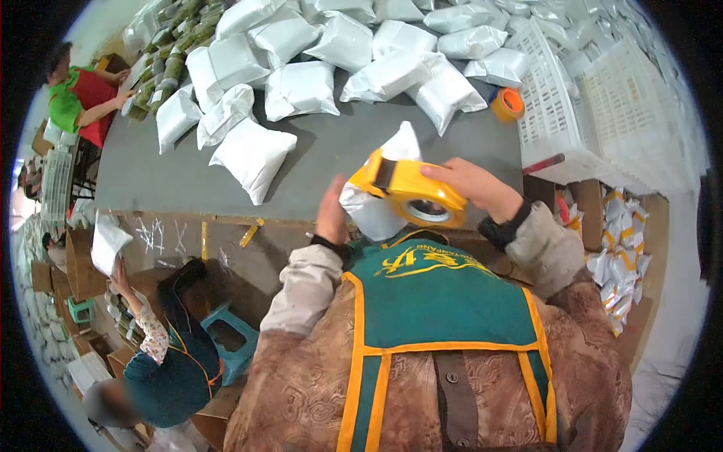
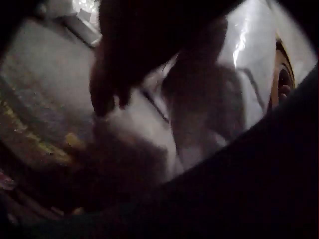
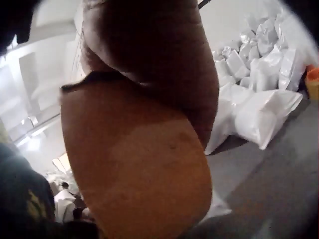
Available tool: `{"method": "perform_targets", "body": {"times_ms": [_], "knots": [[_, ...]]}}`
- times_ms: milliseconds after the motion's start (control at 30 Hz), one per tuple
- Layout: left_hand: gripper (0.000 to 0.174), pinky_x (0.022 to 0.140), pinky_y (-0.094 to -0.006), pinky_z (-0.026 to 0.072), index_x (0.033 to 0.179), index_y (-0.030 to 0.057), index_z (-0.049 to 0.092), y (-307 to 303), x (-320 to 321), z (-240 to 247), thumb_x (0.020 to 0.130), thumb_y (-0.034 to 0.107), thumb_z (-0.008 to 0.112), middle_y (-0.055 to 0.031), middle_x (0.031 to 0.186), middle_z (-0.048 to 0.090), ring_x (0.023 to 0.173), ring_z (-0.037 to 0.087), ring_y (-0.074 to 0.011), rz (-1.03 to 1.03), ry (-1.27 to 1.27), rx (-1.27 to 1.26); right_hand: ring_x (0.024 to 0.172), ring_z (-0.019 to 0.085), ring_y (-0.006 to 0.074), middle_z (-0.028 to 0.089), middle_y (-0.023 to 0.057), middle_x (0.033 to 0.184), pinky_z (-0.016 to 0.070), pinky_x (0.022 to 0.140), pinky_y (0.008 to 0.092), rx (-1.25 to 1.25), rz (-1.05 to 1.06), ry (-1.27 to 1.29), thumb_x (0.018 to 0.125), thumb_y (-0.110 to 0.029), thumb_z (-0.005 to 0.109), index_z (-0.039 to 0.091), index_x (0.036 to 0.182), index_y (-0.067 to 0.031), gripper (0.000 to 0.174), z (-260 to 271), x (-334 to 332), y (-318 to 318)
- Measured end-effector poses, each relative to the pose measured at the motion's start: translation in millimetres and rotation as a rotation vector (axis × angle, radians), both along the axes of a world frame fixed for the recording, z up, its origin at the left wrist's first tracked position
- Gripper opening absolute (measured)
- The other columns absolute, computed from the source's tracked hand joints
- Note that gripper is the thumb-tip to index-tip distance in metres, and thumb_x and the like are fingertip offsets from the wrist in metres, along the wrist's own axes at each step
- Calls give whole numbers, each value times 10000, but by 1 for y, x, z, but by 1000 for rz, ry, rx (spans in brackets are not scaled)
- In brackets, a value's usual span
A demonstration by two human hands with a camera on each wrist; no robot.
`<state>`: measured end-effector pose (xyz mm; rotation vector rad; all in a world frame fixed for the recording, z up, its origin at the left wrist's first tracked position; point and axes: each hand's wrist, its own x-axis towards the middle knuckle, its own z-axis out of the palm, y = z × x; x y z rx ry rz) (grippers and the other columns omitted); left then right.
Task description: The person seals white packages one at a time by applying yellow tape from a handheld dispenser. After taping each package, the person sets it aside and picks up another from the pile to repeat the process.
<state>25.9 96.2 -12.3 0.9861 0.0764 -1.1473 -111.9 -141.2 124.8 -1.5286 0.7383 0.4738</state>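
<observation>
- Grey table (image 1: pixel 324 154) across the scene.
- White packages (image 1: pixel 300 90) heaped on its far side.
- One near package (image 1: pixel 373 218) at the table's near edge, between the hands, partly hidden.
- Yellow tape dispenser (image 1: pixel 422 183) over that package.
- Right hand (image 1: pixel 486 192), gripping the dispenser.
- Left hand (image 1: pixel 331 213), at the package's left side; whether it grips, I cannot tell.
- Orange tape roll (image 1: pixel 508 106), table's right.
</observation>
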Motion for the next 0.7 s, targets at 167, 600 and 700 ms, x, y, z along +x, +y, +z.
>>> {"method": "perform_targets", "body": {"times_ms": [167,600,700], "knots": [[987,1087,-358,325,1496,83,177,13,-11,18,647,6,676,-174,1481,295,1363,322,-300,-7,-983,52,649,612,164,671,123,777,475,564,313,-137,36,-37,836,-510,643,667,952,97,618,-9,26,23],[351,720,-365,529,1221,46,542,5,40,-45,874,75,583,-106,1085,643,880,651,-224,181,-159,394,666,628,218,673,181,763,475,595,369,-324,128,149,825,-552,598,684,879,83,643,1,-129,-47],[492,917,-355,484,1398,14,414,3,39,-61,920,103,485,-107,1293,566,1087,604,-224,-49,-120,132,711,652,298,659,257,785,494,647,401,-466,279,136,803,-600,575,670,858,96,705,-56,-120,-52]]}}
